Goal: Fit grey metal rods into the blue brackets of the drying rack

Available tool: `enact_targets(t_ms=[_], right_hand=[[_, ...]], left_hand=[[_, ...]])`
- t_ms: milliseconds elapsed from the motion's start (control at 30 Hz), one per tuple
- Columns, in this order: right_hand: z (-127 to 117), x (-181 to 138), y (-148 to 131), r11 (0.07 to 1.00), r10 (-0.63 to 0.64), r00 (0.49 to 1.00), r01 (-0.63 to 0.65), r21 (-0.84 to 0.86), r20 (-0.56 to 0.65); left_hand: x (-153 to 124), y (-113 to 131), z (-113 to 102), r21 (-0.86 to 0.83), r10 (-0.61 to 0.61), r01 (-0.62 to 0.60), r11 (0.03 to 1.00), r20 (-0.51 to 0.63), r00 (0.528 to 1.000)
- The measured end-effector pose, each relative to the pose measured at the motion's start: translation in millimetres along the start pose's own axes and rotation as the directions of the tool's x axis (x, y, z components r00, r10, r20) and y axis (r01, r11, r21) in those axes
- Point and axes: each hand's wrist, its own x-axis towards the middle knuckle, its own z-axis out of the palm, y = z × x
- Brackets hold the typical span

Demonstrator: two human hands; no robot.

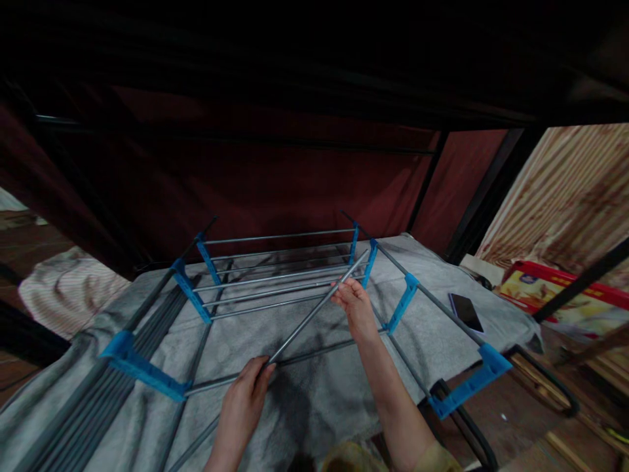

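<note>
A thin grey metal rod [310,317] slants upward to the right over a partly assembled rack. My left hand [246,387] closes around its lower end, while the fingers of my right hand [352,303] pinch it near the upper end. The rack lies on a grey cloth, with long grey side poles [435,301] joined by blue plastic brackets. Several crossbars [268,292] span the far brackets. Nearer me, one bar [319,353] runs behind the held rod. The near left bracket [145,367] and near right bracket [469,383] stand on either side of my hands.
Several loose grey rods [105,393] lie on the cloth [289,419] at the left. A dark phone [466,313] rests on the right side. Beyond it are a red and yellow box [565,292] and a black bed-frame post [484,196]. Dark red panels [275,183] stand behind.
</note>
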Motion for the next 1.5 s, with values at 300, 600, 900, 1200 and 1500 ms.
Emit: enact_targets(t_ms=[300, 600, 900, 1200, 1500], right_hand=[[-47.4, 12.7, 39.2, 0.984, 0.177, 0.971, -0.17, 0.057, -0.163], [-118.2, 3.3, 79.9, 0.943, 0.331, 0.905, -0.33, 0.052, -0.268], [-164.2, -24.1, 96.4, 0.935, 0.345, 0.902, -0.355, 0.009, -0.26], [-196.3, -55.1, 94.8, 0.922, 0.363, 0.874, -0.386, -0.009, -0.324], [-225.7, -65.9, 113.6, 0.909, 0.3, 0.885, -0.379, -0.175, -0.356]], left_hand=[[3.5, 2.8, 3.0, 0.386, 0.032, -0.086, 0.918, 0.144, 0.989], [9.2, 11.6, 8.3, 0.535, 0.004, -0.175, 0.827, 0.304, 0.953], [-0.8, -10.0, 14.2, 0.567, 0.037, -0.234, 0.79, 0.336, 0.941], [-6.4, -11.3, 16.5, 0.571, 0.087, -0.324, 0.754, 0.401, 0.912], [-16.4, -7.8, 17.2, 0.55, 0.055, -0.306, 0.777, 0.424, 0.904]])
